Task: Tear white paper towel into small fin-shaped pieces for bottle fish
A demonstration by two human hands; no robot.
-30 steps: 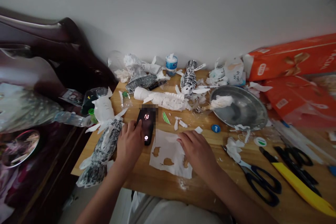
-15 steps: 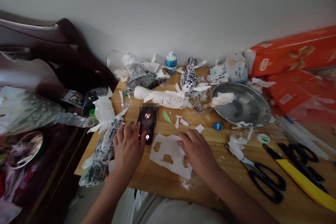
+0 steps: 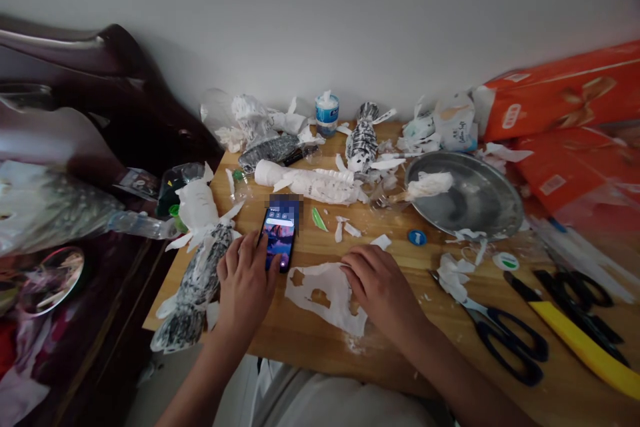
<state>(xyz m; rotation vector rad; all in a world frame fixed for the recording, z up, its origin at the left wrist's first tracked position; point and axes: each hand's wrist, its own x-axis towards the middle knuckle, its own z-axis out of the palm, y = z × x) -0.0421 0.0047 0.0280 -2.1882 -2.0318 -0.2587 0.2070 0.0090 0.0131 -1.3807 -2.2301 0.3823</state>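
**Lit smartphone beside our left grip, cut paper under our right**

Our left grip point(image 3: 245, 277) is loose, clasping nothing, its fingers spread at the near left edge of the smartphone point(image 3: 280, 247). The phone lies flat on the wooden surface point(image 3: 273, 340), between one and two o'clock from that grip, its screen lit in blue and purple.

Our right grip point(image 3: 383, 287) has its fingers curled over the upper right part of the white paper sheet point(image 3: 334, 290), which lies at its nine o'clock, with ragged holes through it. We cannot tell whether the fingers pinch it.

From the right grip, we see a blue bottle cap point(image 3: 417, 237) at one o'clock, a metal basin point(image 3: 483, 197) beyond it, and dark-handled scissors point(image 3: 480, 315) at four.
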